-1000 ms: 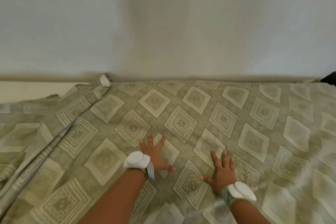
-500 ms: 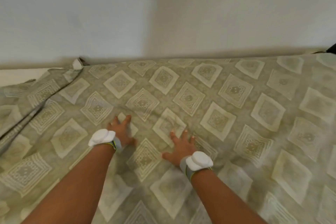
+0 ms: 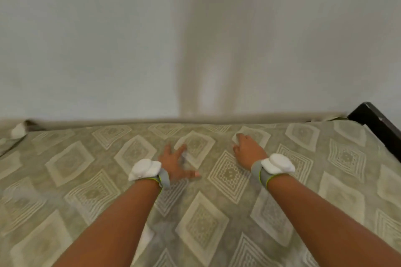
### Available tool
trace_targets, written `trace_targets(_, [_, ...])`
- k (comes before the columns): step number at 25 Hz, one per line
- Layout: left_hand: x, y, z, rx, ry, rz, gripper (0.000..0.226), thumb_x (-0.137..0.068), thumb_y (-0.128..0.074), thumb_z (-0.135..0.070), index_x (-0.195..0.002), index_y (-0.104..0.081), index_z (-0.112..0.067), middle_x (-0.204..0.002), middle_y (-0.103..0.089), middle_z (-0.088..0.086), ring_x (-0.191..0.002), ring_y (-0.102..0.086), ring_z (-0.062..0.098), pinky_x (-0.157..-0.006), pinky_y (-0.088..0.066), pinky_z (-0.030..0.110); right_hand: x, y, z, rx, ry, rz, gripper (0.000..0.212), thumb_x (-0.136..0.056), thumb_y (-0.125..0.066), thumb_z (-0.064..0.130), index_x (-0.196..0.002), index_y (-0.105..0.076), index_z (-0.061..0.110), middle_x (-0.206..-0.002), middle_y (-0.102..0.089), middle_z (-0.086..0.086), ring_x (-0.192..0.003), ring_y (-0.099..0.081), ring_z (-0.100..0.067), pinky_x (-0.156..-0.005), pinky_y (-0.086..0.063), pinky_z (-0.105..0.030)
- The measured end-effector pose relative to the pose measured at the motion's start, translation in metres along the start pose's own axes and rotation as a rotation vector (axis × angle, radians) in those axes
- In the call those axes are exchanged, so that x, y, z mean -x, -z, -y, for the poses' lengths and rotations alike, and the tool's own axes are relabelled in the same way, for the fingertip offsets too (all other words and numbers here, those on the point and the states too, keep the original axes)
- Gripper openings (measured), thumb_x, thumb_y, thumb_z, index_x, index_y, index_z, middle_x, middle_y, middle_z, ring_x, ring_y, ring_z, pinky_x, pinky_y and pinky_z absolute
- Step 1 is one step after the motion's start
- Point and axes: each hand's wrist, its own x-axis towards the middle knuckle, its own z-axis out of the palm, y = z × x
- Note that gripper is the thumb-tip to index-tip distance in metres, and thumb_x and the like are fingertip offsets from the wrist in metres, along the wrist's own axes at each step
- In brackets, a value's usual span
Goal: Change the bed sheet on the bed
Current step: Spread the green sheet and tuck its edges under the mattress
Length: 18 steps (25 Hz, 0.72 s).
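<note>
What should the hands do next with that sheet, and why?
Probably slide both palms outward toward the wall, smoothing as they go. The left hand and right hand lie flat, fingers spread, on the sheet, short of its far edge. At the far left the sheet looks bunched, so that side may need flattening afterward.

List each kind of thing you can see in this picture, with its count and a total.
Hands: 2, left hand, right hand
Wristbands: 2, left wristband, right wristband
Bed sheet: 1
Wall: 1
Dark bed frame corner: 1
Total: 7
</note>
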Motion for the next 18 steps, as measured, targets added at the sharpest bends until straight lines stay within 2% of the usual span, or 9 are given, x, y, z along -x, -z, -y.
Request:
trace_targets(2, [-0.029,-0.020,0.008,-0.152,0.075,0.074,0.126,-0.051,-0.068,-0.080,-0.143,0.014,-0.052,-0.157,0.023,0.006,-0.143,0.014,0.045,-0.115,-0.013,0.060,-0.039,-0.004,-0.009,-0.039,-0.006,0.058,0.058,-0.098,-0.042,0.030,-0.149,-0.019,0.013,-0.142,-0.038,-0.018,-0.125,-0.047,-0.037,-0.096,-0.041,-0.039])
trace_targets(5, [-0.048,-0.023,0.021,-0.162,0.098,0.070,0.140,-0.022,-0.060,-0.092,-0.122,0.034,-0.066,-0.152,0.035,-0.001,-0.138,0.028,0.045,-0.108,-0.012,0.070,-0.071,-0.017,-0.015,0.078,0.023,0.096,0.074,-0.091,-0.054,0.045,-0.149,-0.013,0.027,-0.130,-0.044,-0.015,-0.108,-0.057,-0.039,-0.084,-0.047,-0.040])
trace_targets(7, [-0.053,-0.023,0.025,-0.152,0.070,0.063,0.139,-0.007,-0.049,-0.098,-0.111,0.040,-0.070,-0.150,0.039,-0.003,-0.136,0.032,0.042,-0.105,-0.010,0.074,-0.084,-0.024,-0.012,0.082,0.052,0.071,0.050,-0.093,-0.051,0.039,-0.137,-0.034,0.022,-0.118,-0.053,-0.015,-0.097,-0.061,-0.037,-0.074,-0.048,-0.036])
trace_targets(9, [-0.066,-0.012,0.024,-0.155,0.071,0.020,0.134,-0.014,-0.048,-0.099,-0.113,0.037,-0.071,-0.148,0.041,-0.010,-0.137,0.035,0.033,-0.099,-0.002,0.081,-0.115,-0.013,0.001,0.089,0.099,0.001,0.026,-0.097,-0.041,0.023,-0.121,-0.046,0.016,-0.113,-0.061,-0.018,-0.097,-0.063,-0.035,-0.070,-0.042,-0.031])
trace_targets(12, [-0.071,-0.002,0.027,-0.201,0.134,-0.212,0.106,-0.047,-0.026,-0.102,-0.131,0.025,-0.064,-0.151,0.029,-0.023,-0.142,0.027,0.014,-0.090,0.009,0.084,-0.135,-0.015,0.014,0.094,0.125,-0.154,0.024,-0.096,-0.039,0.018,-0.119,-0.046,0.022,-0.118,-0.060,-0.016,-0.101,-0.060,-0.032,-0.073,-0.040,-0.034])
trace_targets(14, [-0.090,-0.002,0.028,-0.233,0.188,-0.353,0.095,-0.058,-0.008,-0.099,-0.139,0.018,-0.058,-0.155,0.020,-0.022,-0.144,0.022,0.009,-0.091,0.009,0.083,-0.126,-0.046,0.000,0.118,0.088,-0.257,0.023,-0.098,-0.038,0.030,-0.119,-0.047,0.029,-0.139,-0.048,-0.006,-0.127,-0.045,-0.028,-0.098,-0.037,-0.050])
trace_targets(15, [-0.103,-0.007,0.033,-0.251,0.203,-0.390,0.092,-0.061,-0.004,-0.097,-0.141,0.014,-0.056,-0.157,0.015,-0.020,-0.145,0.019,0.010,-0.092,0.009,0.082,-0.122,-0.063,-0.007,0.182,0.081,-0.270,0.029,-0.099,-0.034,0.039,-0.125,-0.047,0.033,-0.146,-0.042,0.000,-0.138,-0.034,-0.025,-0.107,-0.022,-0.059])
trace_targets(16, [-0.110,-0.008,0.036,-0.277,0.205,-0.425,0.090,-0.064,-0.001,-0.095,-0.143,0.009,-0.055,-0.158,0.010,-0.018,-0.146,0.016,0.010,-0.093,0.010,0.082,-0.119,-0.072,-0.010,0.244,0.083,-0.249,0.038,-0.098,-0.029,0.048,-0.130,-0.046,0.035,-0.147,-0.041,0.004,-0.141,-0.030,-0.022,-0.110,-0.012,-0.062])
trace_targets(18, [-0.115,-0.007,0.034,-0.296,0.196,-0.442,0.086,-0.069,-0.001,-0.092,-0.145,0.001,-0.052,-0.160,0.000,-0.016,-0.147,0.011,0.012,-0.095,0.011,0.080,-0.129,-0.063,-0.009,0.286,0.049,-0.099,0.051,-0.096,-0.019,0.057,-0.132,-0.048,0.036,-0.141,-0.050,0.005,-0.135,-0.039,-0.022,-0.111,-0.012,-0.060])
